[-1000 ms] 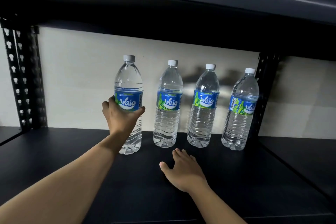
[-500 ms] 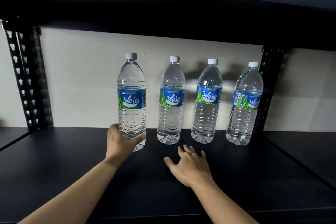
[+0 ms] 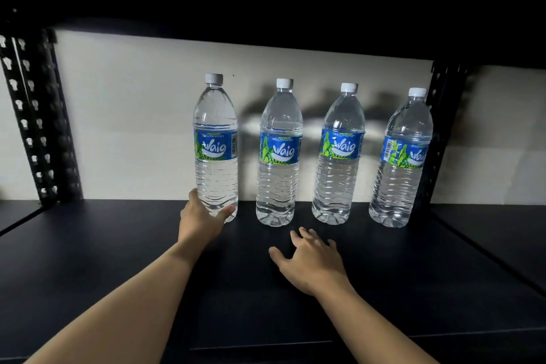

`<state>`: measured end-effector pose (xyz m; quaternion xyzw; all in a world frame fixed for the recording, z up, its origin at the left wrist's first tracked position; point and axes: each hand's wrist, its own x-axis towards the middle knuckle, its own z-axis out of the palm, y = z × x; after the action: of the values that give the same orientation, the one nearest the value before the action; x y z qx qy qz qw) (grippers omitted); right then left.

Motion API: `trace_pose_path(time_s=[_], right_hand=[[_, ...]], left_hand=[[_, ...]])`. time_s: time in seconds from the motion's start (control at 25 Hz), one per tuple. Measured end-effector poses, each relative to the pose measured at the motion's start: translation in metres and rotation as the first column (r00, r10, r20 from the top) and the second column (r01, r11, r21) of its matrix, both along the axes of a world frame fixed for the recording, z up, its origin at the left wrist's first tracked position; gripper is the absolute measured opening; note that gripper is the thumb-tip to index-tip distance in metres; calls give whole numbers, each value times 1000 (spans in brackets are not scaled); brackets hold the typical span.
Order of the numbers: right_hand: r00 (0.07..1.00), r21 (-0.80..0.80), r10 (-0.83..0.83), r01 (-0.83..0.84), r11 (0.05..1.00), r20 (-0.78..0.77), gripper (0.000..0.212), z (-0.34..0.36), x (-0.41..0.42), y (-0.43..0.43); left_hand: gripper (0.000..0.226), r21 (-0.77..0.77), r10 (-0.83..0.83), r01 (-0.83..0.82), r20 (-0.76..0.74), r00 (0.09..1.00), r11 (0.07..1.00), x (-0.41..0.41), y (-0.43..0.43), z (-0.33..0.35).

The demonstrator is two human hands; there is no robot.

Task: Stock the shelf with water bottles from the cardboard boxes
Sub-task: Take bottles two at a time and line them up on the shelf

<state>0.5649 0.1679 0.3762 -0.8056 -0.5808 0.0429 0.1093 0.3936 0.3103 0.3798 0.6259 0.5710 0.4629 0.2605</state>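
Left grip (image 3: pixel 204 217) wraps the base of leftmost bottle (image 3: pixel 215 151), upright on shelf (image 3: pixel 118 260) at 12 o'clock. Three bottles (image 3: pixel 339 154) stand at its 3 o'clock. Right grip (image 3: pixel 310 260) lies flat on shelf, empty. Four placed; boxes unseen, remainder unknown.

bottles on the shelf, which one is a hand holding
The leftmost bottle: the left hand grips it near the base. The other three stand free, and the right hand holds nothing.

— What moved?
— The left hand (image 3: pixel 204 220): a second ago it gripped the left bottle (image 3: pixel 215 151) at the label, now at the base.
— And the bottle?
— Pushed back, level with the row.
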Motion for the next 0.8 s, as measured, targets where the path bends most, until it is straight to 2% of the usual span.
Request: trace_pose_path(time_s=[0.52,0.8], right_hand=[[1000,-3,-2,2,1000,-1,80,1,0,0],[1000,25,-10,10,1000,-17,78,1,-1,-1]], left_hand=[[76,-17,13,-12,38,999,1000,-4,-3,-1],[92,-117,11,-22,-89,996,993,-10,-18,-2]])
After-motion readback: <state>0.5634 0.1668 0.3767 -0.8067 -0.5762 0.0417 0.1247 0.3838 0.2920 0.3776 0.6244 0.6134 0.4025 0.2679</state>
